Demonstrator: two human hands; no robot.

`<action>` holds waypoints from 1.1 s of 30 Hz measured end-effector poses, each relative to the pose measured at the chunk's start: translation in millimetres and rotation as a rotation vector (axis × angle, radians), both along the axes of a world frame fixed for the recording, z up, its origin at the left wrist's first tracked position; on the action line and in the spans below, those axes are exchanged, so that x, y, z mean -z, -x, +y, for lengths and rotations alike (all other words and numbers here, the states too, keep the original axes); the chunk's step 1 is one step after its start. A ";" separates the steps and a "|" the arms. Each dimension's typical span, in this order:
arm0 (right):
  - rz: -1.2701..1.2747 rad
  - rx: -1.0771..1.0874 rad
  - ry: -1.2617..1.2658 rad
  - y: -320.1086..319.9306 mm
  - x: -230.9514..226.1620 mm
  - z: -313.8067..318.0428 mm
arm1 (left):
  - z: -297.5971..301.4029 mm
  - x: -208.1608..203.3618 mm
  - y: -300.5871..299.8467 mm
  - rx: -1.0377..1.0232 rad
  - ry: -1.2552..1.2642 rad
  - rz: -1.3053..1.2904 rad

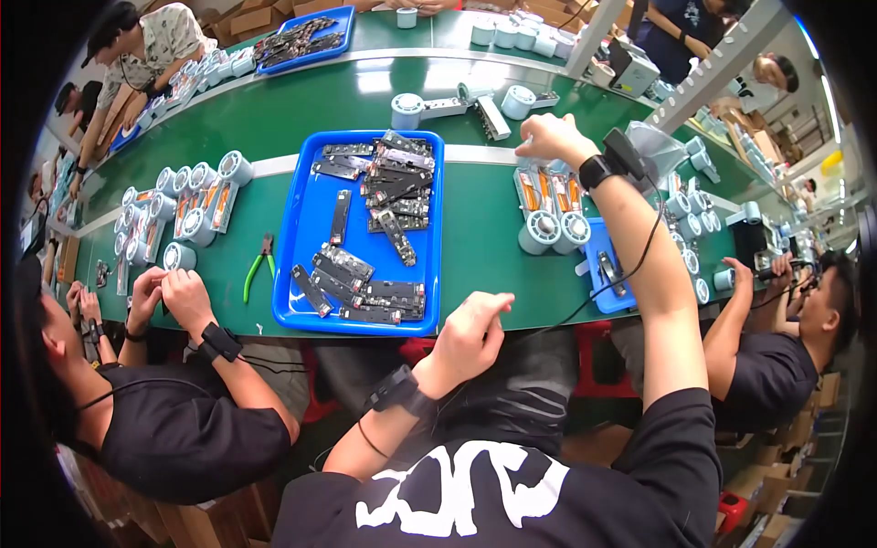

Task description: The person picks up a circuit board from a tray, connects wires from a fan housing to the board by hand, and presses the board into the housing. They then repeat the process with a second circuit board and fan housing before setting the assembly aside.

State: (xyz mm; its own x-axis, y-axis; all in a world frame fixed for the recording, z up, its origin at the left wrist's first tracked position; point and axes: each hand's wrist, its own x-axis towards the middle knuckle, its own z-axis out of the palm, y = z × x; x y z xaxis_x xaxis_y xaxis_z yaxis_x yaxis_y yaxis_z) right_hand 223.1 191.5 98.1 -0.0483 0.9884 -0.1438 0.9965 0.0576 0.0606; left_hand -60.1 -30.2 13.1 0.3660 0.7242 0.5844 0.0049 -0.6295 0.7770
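Observation:
My left hand [470, 333] hovers by the near table edge, right of a blue tray [282, 265]. Its fingers are loosely curled, and I see nothing between them. Farther away on the right, my right hand [554, 142] reaches above several pale-blue round-ended housings [541, 230] that have orange strips in their open handles. The fingers of this hand are bent, with the tips partly hidden; what they hold, if anything, cannot be made out. Inside the blue tray lie loose dark circuit-board strips [340, 217], in piles and singly.
Green-handled cutters [259, 268] lie left of the tray. More housings stand at left [194, 225] and beyond the tray [407, 110]. A small blue tray [598, 239] sits at right, with a black cable [630, 274] crossing near it. Co-workers sit at left [183, 420] and right [776, 374].

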 end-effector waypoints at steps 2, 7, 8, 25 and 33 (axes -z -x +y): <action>0.043 -0.027 -0.026 -10.2 4.3 9.9 | -11.3 -15.0 14.4 0.072 -0.061 -0.001; 0.119 -0.055 -0.011 -21.6 9.5 16.8 | 5.2 -30.8 74.9 -0.129 -0.078 0.268; 0.116 -0.047 0.025 -21.3 10.8 15.7 | 14.4 -34.0 85.5 -0.193 -0.095 0.366; -0.449 -0.434 -0.148 38.2 12.9 -35.3 | 63.2 -52.1 125.6 -0.107 -0.088 0.889; -0.503 -0.370 -0.125 36.2 54.3 -29.2 | 57.7 -49.3 130.6 -0.101 0.072 0.728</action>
State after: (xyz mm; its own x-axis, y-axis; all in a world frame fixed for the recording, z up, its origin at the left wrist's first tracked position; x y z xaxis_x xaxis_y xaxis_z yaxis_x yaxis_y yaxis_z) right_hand 186.9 162.3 43.7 -0.3461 0.9301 -0.1229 0.7598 0.3548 0.5449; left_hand -190.7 27.5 62.4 0.5724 0.8024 0.1687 0.5902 -0.5461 0.5945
